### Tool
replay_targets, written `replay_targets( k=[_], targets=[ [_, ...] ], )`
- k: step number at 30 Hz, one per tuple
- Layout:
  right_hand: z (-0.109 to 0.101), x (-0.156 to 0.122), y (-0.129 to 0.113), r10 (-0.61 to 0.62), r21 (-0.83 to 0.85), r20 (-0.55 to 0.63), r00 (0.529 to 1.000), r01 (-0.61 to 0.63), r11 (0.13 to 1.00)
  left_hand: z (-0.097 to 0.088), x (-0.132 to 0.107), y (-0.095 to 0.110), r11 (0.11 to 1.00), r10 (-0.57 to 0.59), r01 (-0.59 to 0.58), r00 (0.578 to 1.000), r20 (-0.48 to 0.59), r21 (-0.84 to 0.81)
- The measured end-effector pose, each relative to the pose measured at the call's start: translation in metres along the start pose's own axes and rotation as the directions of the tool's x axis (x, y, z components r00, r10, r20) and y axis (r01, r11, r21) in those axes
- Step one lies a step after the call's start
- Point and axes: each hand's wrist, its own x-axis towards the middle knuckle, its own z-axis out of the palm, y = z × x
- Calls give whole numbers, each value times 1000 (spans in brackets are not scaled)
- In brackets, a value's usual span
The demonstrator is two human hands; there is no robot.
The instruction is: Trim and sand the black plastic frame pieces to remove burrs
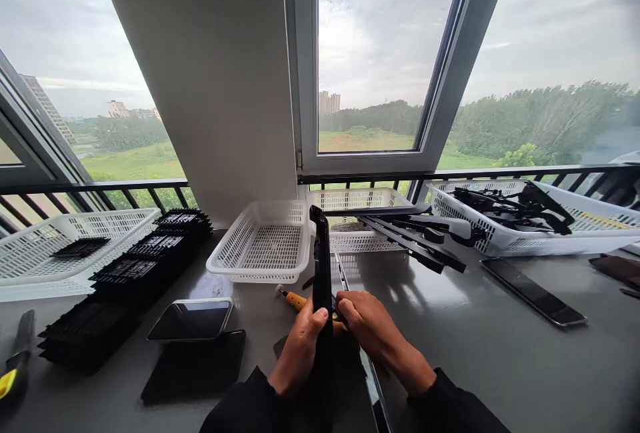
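Note:
My left hand (299,348) is wrapped round a long black plastic strip-like part (321,263), its thumb on the near face. The part stands nearly on end, pointing away from me. My right hand (373,326) is closed just to the right of the part; whatever its fingers hold is hidden. Below the right hand lies a long, narrow shiny strip (371,380), which reappears beyond the knuckles. An orange-handled tool (295,300) rests on the grey table, partly covered by the left hand and the part.
White baskets (220,266) line the back; the right basket (505,245) holds black parts. Ribbed black pieces (125,286) are stacked left. Nearby lie a phone (193,320), a dark flat panel (195,366), another phone (533,292), long black strips (415,236) and a yellow-black knife (17,360).

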Motion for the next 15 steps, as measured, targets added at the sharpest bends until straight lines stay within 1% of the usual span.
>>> replay_targets(
  k=[3, 8, 15],
  targets=[
    [0, 2, 2, 26, 22, -26, 999, -26, 999, 1, -1, 0, 1000, 12, -12, 1000, 21, 16],
    [-1, 4, 7, 41, 37, -18, 999, -40, 998, 1, -1, -4, 996, 63, -64, 998, 26, 59],
    [1, 3, 6, 46, 10, 11, 999, -46, 999, -2, 3, -9, 999, 51, -50, 998, 49, -19]
  ],
)
